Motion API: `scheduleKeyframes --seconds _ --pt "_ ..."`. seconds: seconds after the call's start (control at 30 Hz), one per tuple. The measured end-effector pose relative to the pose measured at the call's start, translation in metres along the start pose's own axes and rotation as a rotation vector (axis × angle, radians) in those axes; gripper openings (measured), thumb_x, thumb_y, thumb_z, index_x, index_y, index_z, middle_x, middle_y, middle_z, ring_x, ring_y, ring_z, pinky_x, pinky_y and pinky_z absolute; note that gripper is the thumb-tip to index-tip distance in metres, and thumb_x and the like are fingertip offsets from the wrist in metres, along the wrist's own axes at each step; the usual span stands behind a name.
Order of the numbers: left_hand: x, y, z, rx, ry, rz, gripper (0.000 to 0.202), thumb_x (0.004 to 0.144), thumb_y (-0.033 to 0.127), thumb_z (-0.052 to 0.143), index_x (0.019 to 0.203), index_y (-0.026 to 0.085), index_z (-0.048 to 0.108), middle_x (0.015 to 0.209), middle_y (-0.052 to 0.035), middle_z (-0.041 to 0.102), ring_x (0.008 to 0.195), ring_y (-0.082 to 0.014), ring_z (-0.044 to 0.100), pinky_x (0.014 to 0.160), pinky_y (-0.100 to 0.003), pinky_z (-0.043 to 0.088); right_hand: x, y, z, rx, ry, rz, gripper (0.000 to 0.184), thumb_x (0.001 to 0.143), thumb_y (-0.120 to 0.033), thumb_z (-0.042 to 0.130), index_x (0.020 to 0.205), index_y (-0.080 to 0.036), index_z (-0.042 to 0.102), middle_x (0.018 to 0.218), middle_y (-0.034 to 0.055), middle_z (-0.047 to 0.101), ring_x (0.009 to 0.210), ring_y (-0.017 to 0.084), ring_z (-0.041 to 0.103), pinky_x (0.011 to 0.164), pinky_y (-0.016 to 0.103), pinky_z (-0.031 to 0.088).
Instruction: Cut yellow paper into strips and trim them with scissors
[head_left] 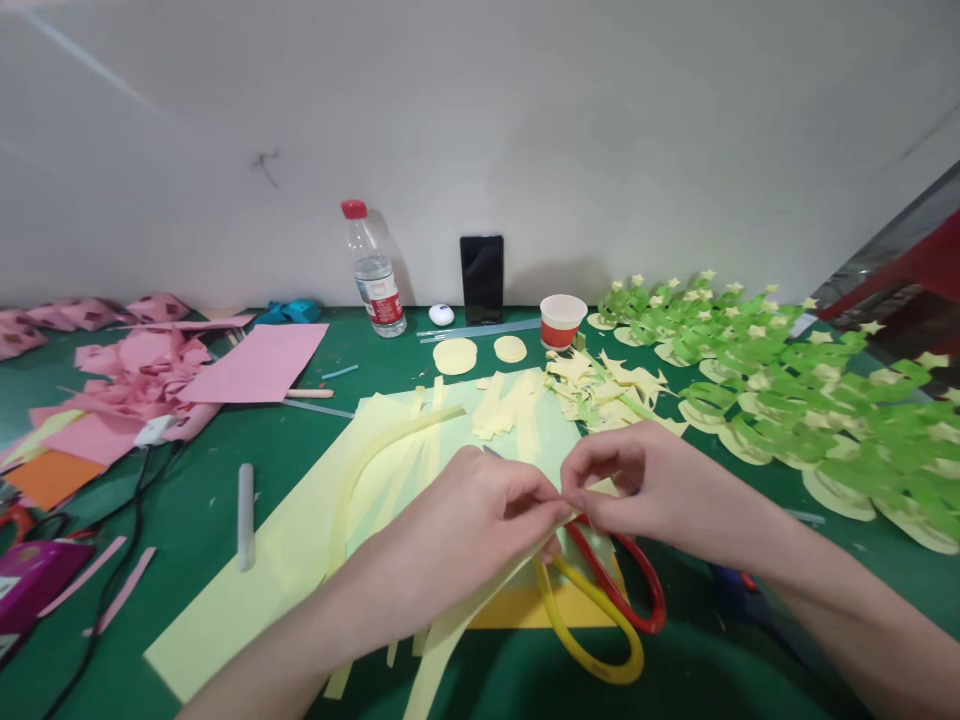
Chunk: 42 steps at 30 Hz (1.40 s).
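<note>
My left hand (499,505) pinches a long pale yellow paper strip (442,640), which trails down toward the front edge of the view. The fingertips of my right hand (637,480) meet the left ones at the strip's upper end and are closed on it. Just below both hands lie scissors (600,600) with one red and one yellow handle loop; their blades are mostly hidden. Under my left arm are pale yellow paper sheets (247,570) and several loose strips. An orange-yellow sheet (510,608) shows beneath the scissors.
Green paper shapes topped with stars (780,380) crowd the right. Yellow scraps (600,385), a paper cup (562,322), round yellow papers (454,356), a phone (482,280) and a bottle (375,285) stand or lie toward the wall. Pink paper (255,362), a glue stick (246,515) and a cable (124,560) are left.
</note>
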<state>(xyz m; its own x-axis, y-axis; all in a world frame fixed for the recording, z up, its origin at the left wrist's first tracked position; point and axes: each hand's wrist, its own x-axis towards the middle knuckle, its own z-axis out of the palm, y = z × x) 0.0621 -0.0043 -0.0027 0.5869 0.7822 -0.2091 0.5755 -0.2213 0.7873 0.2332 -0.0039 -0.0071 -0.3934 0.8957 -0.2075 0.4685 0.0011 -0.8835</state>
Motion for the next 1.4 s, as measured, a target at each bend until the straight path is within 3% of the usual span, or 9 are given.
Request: scheduleKeyframes --seconds 0.2,0.47,0.63,0.7,0.9,1.0,1.23,1.33,1.4 --pt "0.000 0.000 0.000 -0.068 -0.020 -0.032 0.029 0.082 0.029 0.044 0.061 0.017 0.061 0.063 0.0035 0.068 0.053 -0.0073 0.056 0.049 -0.014 0.039 0.000 0.002 0.001 0.131 -0.072 0.095 0.007 0.060 -0.012 0.047 0.058 -0.017 0.052 0.055 -0.0046 0.055 0.042 0.006 0.049 0.041 0.017 0.042" --pt "-0.001 0.002 -0.007 -0.159 -0.052 -0.081 0.023 0.079 0.030 0.049 0.065 0.017 0.063 0.061 0.0042 0.067 0.057 -0.0087 0.062 0.055 -0.014 0.045 -0.006 0.003 -0.014 0.035 -0.094 0.114 0.008 0.067 -0.014 0.049 0.060 -0.018 0.052 0.048 -0.0053 0.056 0.038 0.006 0.051 0.039 0.015 0.042" --pt "-0.007 0.007 -0.015 -0.142 -0.013 -0.098 0.020 0.078 0.026 0.051 0.063 0.018 0.062 0.058 0.0059 0.067 0.053 -0.0067 0.060 0.051 -0.012 0.042 -0.007 0.004 -0.035 -0.123 0.177 0.102 0.011 0.069 -0.023 0.055 0.059 -0.018 0.055 0.052 -0.0021 0.060 0.038 0.008 0.052 0.043 0.019 0.043" --pt "-0.008 0.008 -0.016 -0.086 0.012 -0.097 0.019 0.077 0.024 0.051 0.063 0.018 0.063 0.058 0.0063 0.067 0.052 -0.0055 0.058 0.047 -0.011 0.039 -0.007 0.003 -0.037 -0.110 0.221 0.053 0.014 0.071 -0.030 0.057 0.063 -0.018 0.059 0.055 -0.0012 0.060 0.042 0.008 0.053 0.046 0.020 0.045" --pt "-0.003 0.007 -0.012 -0.041 -0.022 -0.066 0.027 0.080 0.029 0.047 0.063 0.019 0.065 0.060 0.0061 0.066 0.052 -0.0050 0.052 0.045 -0.012 0.034 -0.003 0.000 -0.010 -0.082 -0.143 -0.109 0.019 0.079 -0.029 0.052 0.068 -0.016 0.061 0.058 -0.0019 0.057 0.049 0.007 0.049 0.046 0.016 0.039" --pt "-0.001 0.007 -0.011 -0.080 -0.049 -0.064 0.029 0.081 0.032 0.047 0.063 0.019 0.065 0.060 0.0058 0.066 0.053 -0.0056 0.053 0.047 -0.012 0.034 -0.002 -0.001 -0.006 -0.122 -0.188 -0.146 0.029 0.082 -0.027 0.045 0.060 -0.014 0.059 0.049 -0.0024 0.050 0.043 0.006 0.042 0.041 0.017 0.033" --pt "-0.002 0.007 -0.016 -0.144 -0.041 -0.043 0.026 0.081 0.027 0.048 0.063 0.018 0.064 0.059 0.0058 0.065 0.058 -0.0062 0.057 0.051 -0.012 0.038 -0.011 0.002 -0.036 -0.175 -0.064 -0.128 0.034 0.078 -0.033 0.050 0.048 -0.016 0.053 0.045 0.0000 0.051 0.038 0.007 0.042 0.038 0.020 0.032" --pt "-0.001 0.007 -0.018 -0.190 -0.002 -0.091 0.025 0.081 0.028 0.049 0.065 0.018 0.065 0.062 0.0045 0.066 0.060 -0.0073 0.058 0.053 -0.013 0.040 -0.013 0.005 -0.043 -0.112 0.096 -0.118 0.030 0.078 -0.038 0.051 0.058 -0.017 0.058 0.049 0.0005 0.053 0.040 0.008 0.046 0.037 0.020 0.033" --pt "0.001 0.006 -0.018 -0.258 0.029 -0.112 0.022 0.080 0.029 0.051 0.068 0.017 0.065 0.064 0.0032 0.068 0.060 -0.0079 0.059 0.056 -0.015 0.042 -0.011 0.004 -0.039 -0.085 0.107 -0.134 0.028 0.080 -0.040 0.048 0.068 -0.017 0.059 0.055 0.0000 0.053 0.043 0.008 0.048 0.038 0.019 0.034"
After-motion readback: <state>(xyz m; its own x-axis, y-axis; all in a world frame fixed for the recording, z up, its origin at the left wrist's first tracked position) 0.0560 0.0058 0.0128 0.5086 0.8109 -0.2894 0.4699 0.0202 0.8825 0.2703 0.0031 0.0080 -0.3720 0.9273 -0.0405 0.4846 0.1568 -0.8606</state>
